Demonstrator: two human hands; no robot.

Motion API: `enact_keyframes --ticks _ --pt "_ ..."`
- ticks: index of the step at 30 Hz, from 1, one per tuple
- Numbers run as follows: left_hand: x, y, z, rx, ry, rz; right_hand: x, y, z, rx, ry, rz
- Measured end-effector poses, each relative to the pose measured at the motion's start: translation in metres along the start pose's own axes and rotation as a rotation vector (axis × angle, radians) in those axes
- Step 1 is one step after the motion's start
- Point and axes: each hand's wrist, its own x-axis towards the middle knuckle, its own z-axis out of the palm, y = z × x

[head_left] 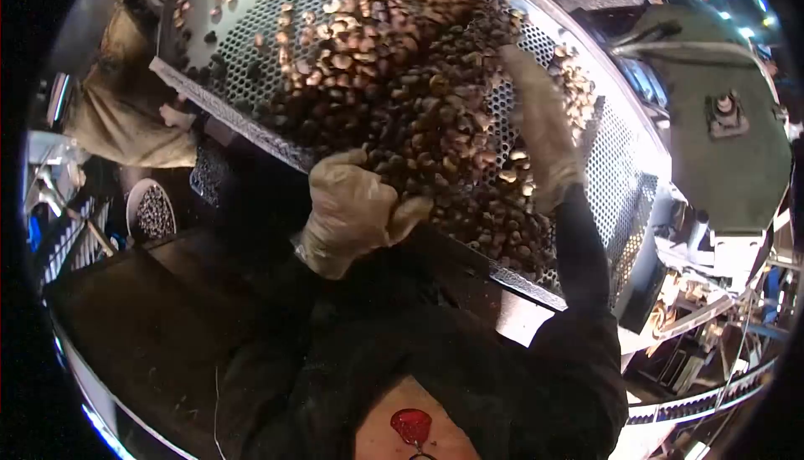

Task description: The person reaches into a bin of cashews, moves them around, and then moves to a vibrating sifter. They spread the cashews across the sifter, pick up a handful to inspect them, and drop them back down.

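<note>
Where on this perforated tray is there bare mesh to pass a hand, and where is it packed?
Bare mesh lies right of the right hand along the rim; the far-left corner holds only scattered nuts. The pile beyond the left hand is packed.

A burlap sack (pixel 126 100) and filled bowl (pixel 129 207) lie well left of the grip; a green machine (pixel 729 125) stands right.
</note>
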Motion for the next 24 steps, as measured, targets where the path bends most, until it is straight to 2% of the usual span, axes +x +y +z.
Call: enact_keyframes --ticks 3,5,7,8,10,11,12,13,15,17,18,20,21,23,24 --pt "0.002 -0.029 -0.017 0.019 -0.168 -0.055 0.051 0.015 -0.078 -0.388 0.132 0.054" --pt "0.002 -0.005 -0.002 0.036 -0.039 -0.025 0.086 0.05 -0.12 -0.536 0.178 0.146" --pt "-0.002 -0.007 -0.008 0.04 -0.146 -0.115 0.093 0.08 -0.126 -0.318 0.246 0.286" --pt "-0.003 -0.009 -0.011 0.046 -0.192 -0.137 0.105 0.11 -0.131 -0.491 0.162 0.385" --pt "0.003 -0.021 -0.017 0.062 -0.273 -0.09 0.118 0.174 -0.149 -0.383 0.037 0.434" --pt "-0.003 -0.005 0.005 0.051 0.09 -0.022 0.109 0.195 -0.15 -0.335 0.012 0.39" --pt "-0.008 -0.007 0.009 0.056 0.108 -0.035 0.1 0.214 -0.15 -0.284 -0.014 0.348" --pt "-0.011 -0.011 0.01 0.06 0.129 -0.038 0.087 0.231 -0.147 -0.457 -0.013 0.305" --pt "-0.009 -0.043 -0.013 0.013 -0.242 -0.07 0.058 0.208 -0.126 -0.397 -0.021 0.334" --pt "-0.005 -0.013 0.003 0.101 -0.037 -0.04 0.019 0.159 -0.095 -0.163 -0.019 0.409" --pt "-0.003 -0.007 0.001 0.092 -0.088 -0.078 0.005 0.125 -0.077 -0.023 -0.019 0.445" --pt "-0.001 -0.019 0.0 -0.001 0.005 -0.085 -0.019 0.066 -0.045 0.164 -0.004 0.517" --pt "-0.002 -0.038 -0.004 -0.074 0.153 -0.061 -0.025 0.043 -0.031 0.198 0.01 0.559" --pt "-0.005 -0.024 -0.007 0.024 -0.086 -0.057 -0.03 0.001 -0.012 0.21 0.037 0.653" --pt "-0.003 -0.011 0.0 0.065 -0.109 -0.086 -0.031 -0.019 -0.006 0.21 0.051 0.685"
